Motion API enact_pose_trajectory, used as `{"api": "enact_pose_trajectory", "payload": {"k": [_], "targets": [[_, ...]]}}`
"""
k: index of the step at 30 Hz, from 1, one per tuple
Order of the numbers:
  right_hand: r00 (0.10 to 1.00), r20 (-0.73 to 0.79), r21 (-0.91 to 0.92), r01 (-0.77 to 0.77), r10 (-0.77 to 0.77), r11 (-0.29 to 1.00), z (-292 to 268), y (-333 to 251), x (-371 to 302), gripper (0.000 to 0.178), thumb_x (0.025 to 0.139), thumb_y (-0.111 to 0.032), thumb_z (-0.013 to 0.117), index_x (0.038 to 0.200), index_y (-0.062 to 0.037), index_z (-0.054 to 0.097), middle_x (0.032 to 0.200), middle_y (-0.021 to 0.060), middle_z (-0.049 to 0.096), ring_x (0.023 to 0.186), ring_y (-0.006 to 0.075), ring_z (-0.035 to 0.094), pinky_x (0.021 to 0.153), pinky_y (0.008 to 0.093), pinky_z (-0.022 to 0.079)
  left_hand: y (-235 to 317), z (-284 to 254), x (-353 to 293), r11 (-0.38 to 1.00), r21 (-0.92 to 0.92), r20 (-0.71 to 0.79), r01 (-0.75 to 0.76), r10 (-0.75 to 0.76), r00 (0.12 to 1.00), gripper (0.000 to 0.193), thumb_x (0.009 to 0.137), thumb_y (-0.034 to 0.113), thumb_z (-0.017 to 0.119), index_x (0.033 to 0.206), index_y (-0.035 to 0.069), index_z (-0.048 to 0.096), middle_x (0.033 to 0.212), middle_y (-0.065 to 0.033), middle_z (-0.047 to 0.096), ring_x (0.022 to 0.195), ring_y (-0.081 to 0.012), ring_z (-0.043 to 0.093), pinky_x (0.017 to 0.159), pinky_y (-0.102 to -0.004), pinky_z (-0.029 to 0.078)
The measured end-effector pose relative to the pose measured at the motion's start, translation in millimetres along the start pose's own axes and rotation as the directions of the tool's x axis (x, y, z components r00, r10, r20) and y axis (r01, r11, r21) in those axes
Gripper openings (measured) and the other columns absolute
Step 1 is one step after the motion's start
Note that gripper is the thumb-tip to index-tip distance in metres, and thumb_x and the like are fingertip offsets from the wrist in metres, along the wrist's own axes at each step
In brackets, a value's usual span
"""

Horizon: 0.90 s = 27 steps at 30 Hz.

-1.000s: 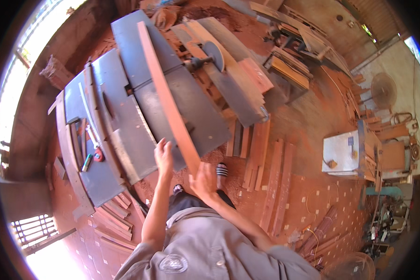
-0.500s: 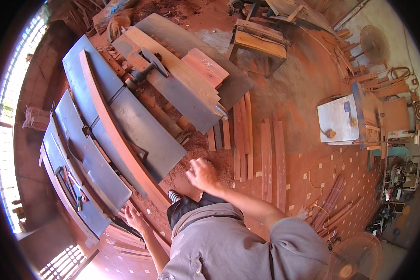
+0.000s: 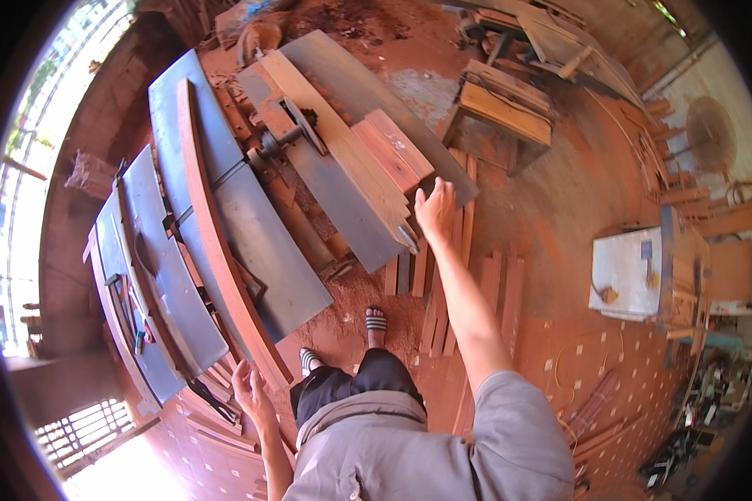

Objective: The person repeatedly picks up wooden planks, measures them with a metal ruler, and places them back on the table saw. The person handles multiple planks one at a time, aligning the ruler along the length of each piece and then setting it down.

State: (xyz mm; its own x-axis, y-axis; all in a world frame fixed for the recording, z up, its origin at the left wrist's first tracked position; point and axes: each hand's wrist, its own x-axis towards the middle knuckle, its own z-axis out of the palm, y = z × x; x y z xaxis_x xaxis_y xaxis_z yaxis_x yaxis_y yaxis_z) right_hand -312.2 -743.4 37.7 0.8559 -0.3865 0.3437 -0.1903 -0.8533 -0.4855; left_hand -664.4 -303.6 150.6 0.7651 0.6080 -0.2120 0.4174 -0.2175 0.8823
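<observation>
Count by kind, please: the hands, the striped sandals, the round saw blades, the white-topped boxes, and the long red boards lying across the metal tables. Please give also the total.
Left hand and right hand: 2
Sandals: 2
Saw blade: 1
Box: 1
Long board: 1
Total: 7

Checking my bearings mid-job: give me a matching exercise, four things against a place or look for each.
Things:
1. long board
2. right hand
3. left hand
4. sandals

Places or looks:
A. near the short reddish wood
B. striped, on the feet
C. lying along the grey machine bed
D. close to the long board's lower end

Pairs: 1-C, 2-A, 3-D, 4-B
</observation>
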Motion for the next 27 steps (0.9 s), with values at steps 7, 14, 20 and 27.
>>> {"api": "enact_pose_trajectory", "payload": {"k": [7, 14, 20, 27], "targets": [[0.876, 0.481, -0.008, 0.026, -0.018, 1.0, 53.6, 36.5, 103.2, 0.069, 0.08, -0.033, 0.085, 0.133, 0.0036, 0.06, 0.131, 0.0258, 0.063, 0.124, 0.0392, 0.06, 0.105, 0.0455, 0.049, 5.2, -17.8, -43.2, 0.989, 0.041, -0.17, 0.143, -0.134, 0.976, 0.038, 0.102, 0.018, 0.06, 0.136, 0.001, 0.059, 0.124, -0.0091, 0.062, 0.099, -0.0142, 0.061, 0.079, -0.0281, 0.053], [0.805, 0.593, 0.39, -0.269, -0.016, 0.881, 26.3, 52.6, 103.4, 0.06, 0.094, -0.029, 0.07, 0.14, 0.0068, 0.056, 0.132, 0.0247, 0.065, 0.102, 0.0357, 0.071, 0.092, 0.043, 0.057, 6.5, -20.5, -40.8, 0.988, 0.027, -0.192, 0.152, -0.144, 0.971, 0.039, 0.101, 0.019, 0.061, 0.137, 0.002, 0.059, 0.123, -0.01, 0.062, 0.1, -0.0148, 0.061, 0.078, -0.0284, 0.053], [0.595, 0.783, 0.604, -0.797, -0.18, -0.003, -38.8, 69.5, 22.0, 0.037, 0.107, -0.028, 0.057, 0.129, 0.001, 0.059, 0.113, 0.0153, 0.07, 0.1, 0.0263, 0.07, 0.082, 0.0381, 0.06, 2.1, -14.3, -24.4, 0.997, -0.021, -0.101, 0.078, -0.08, 0.992, 0.04, 0.1, 0.018, 0.063, 0.136, 0.002, 0.059, 0.123, -0.0101, 0.063, 0.1, -0.0154, 0.062, 0.082, -0.0289, 0.054], [0.687, 0.696, 0.621, -0.722, -0.209, -0.304, -107.5, 57.2, -37.3, 0.047, 0.104, -0.03, 0.062, 0.134, 0.0051, 0.055, 0.118, 0.0216, 0.069, 0.101, 0.0329, 0.07, 0.08, 0.0392, 0.058, 35.2, 14.3, -3.0, 1.0, -0.016, 0.101, 0.021, -0.019, 0.995, 0.038, 0.102, 0.018, 0.062, 0.136, 0.002, 0.059, 0.121, -0.0089, 0.065, 0.1, -0.0141, 0.063, 0.082, -0.0271, 0.054]]}}
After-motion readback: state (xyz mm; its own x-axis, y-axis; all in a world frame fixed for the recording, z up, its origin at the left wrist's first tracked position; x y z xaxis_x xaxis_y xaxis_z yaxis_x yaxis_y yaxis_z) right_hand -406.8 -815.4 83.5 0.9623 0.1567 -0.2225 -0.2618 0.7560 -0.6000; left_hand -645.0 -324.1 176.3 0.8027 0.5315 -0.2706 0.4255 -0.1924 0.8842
